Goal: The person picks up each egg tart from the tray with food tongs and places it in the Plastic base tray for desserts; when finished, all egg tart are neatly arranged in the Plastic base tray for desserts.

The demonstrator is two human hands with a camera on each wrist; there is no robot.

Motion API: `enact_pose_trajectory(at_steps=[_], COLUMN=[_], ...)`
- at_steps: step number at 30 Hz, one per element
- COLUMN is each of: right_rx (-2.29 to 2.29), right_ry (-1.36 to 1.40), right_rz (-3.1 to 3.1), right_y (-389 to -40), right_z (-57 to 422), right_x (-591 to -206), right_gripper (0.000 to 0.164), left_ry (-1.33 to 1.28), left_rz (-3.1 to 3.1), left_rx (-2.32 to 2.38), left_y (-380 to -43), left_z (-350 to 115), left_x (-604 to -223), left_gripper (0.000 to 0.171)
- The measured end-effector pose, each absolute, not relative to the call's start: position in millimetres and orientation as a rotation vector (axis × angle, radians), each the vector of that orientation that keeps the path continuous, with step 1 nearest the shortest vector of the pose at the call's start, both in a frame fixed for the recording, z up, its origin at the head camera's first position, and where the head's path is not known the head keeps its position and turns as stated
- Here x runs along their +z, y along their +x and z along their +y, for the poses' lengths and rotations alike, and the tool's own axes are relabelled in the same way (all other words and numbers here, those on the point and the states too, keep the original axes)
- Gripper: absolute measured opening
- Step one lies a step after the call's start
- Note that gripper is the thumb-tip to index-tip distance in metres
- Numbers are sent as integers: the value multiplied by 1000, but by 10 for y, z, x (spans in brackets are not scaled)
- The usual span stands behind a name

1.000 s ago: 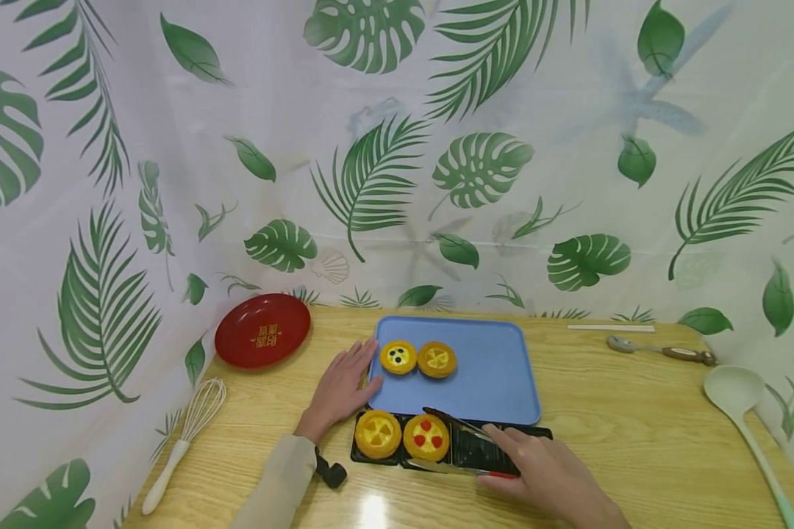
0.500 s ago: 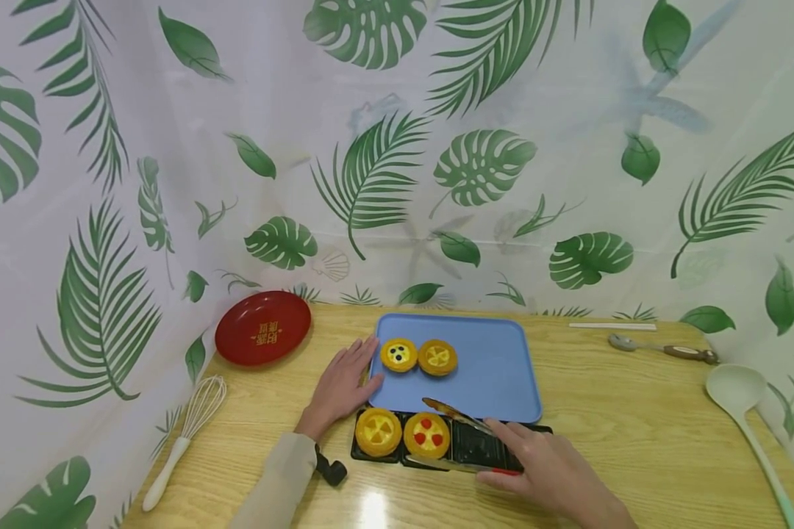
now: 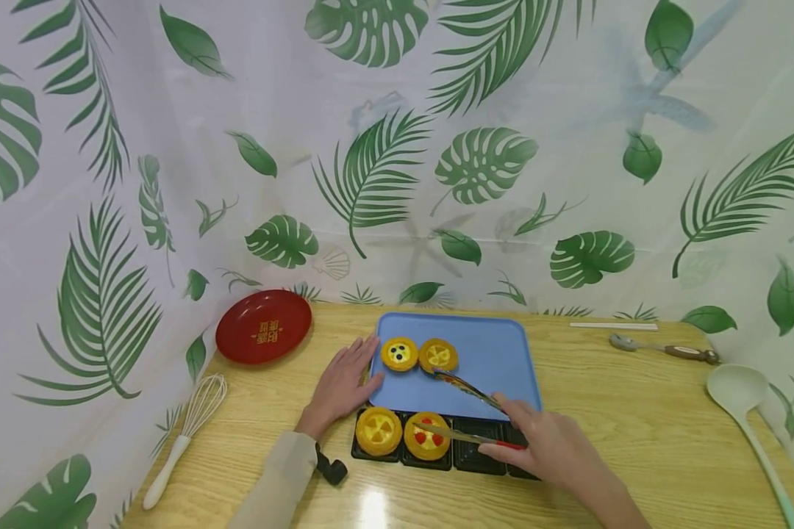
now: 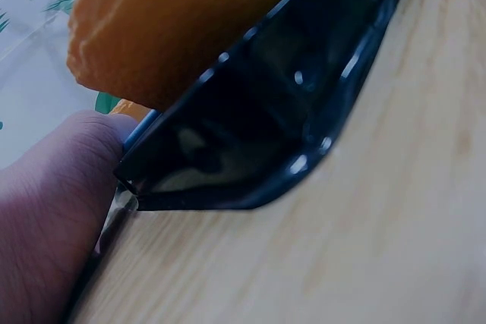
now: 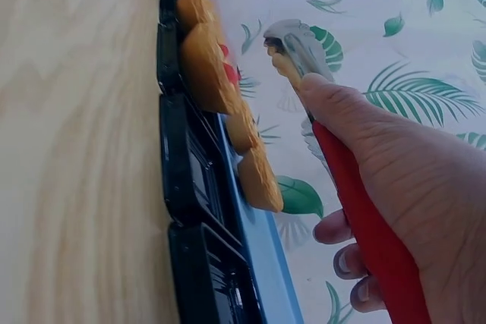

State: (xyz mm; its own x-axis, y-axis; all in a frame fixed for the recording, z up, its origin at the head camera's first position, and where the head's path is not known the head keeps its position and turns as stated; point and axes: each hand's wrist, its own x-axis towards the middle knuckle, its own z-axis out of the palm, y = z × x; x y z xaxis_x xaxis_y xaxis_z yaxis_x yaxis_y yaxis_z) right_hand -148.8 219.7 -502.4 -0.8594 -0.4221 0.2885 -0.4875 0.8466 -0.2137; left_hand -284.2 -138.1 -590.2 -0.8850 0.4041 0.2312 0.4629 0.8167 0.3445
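Note:
My left hand (image 3: 340, 383) lies with straight fingers at the left edge of the blue tray (image 3: 496, 360). My right hand (image 3: 548, 444) grips red-handled metal tongs (image 3: 466, 387), whose arms are spread with nothing between them. In the head view, one tong tip overlaps the near edge of an egg tart with yellow pieces (image 3: 439, 357) on the tray; the other crosses over a red-berry tart (image 3: 427, 445). That tart and another yellow-topped tart (image 3: 379, 432) sit in the left compartments of a black plastic box (image 3: 478, 459). A blueberry tart (image 3: 399, 355) is also on the tray.
A red plate (image 3: 238, 330) and a whisk (image 3: 187, 433) lie on the left. To the right are a white stick (image 3: 612, 325), a spoon with a brown handle (image 3: 662, 350) and a pale green ladle (image 3: 737, 393). A leaf-patterned cloth (image 3: 397, 184) stands behind the wooden table.
My right hand has raised the tongs away from around the red-berry tart and shifted them toward the blue tray. The red-berry tart stays in the box; my left hand keeps its place.

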Motion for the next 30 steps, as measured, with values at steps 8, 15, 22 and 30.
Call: enact_pose_trajectory(at_steps=[8, 15, 22, 30], right_rx=[399, 302, 311, 298], right_ry=[610, 514, 453, 450], right_rz=[-2793, -2858, -2931, -2940], right_y=[-1684, -1828, -1963, -2144], right_z=[2230, 2247, 2268, 2290], right_x=[-5021, -5033, -5090, -5206], right_gripper=[80, 85, 90, 93], left_ry=[-702, -704, -701, -697], left_rz=[-2823, -2816, -2812, -2827], left_rx=[-590, -605, -605, -608], left_y=[-2850, -2850, -2861, -2854], left_z=[-1385, -1389, -1388, -1382], left_x=[-5917, -5917, -5925, -5910], left_gripper=[70, 70, 70, 70])
